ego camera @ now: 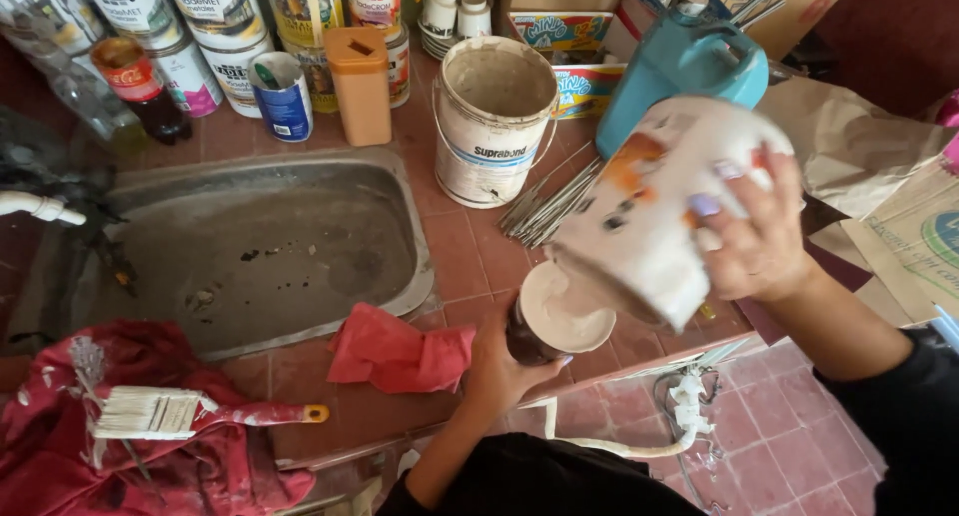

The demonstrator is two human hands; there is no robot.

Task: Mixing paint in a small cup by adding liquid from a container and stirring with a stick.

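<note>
My right hand (761, 238) grips a white, paint-stained tub (659, 201) and holds it tilted with its mouth down to the left. A pale cream liquid runs from it into a small dark jar (551, 321) just below. My left hand (499, 366) is wrapped around that jar at the front edge of the counter, beside a crumpled red cloth (398, 351). The jar's mouth is full of pale liquid.
A steel sink (150, 201) lies to the left, with a tap (40, 206). A white bucket (491, 116), an orange container (360, 84), paint cans, a bottle, a blue jug (679, 71) and metal rods (549, 206) crowd the counter. A paint-caked brush (190, 413) rests on red fabric.
</note>
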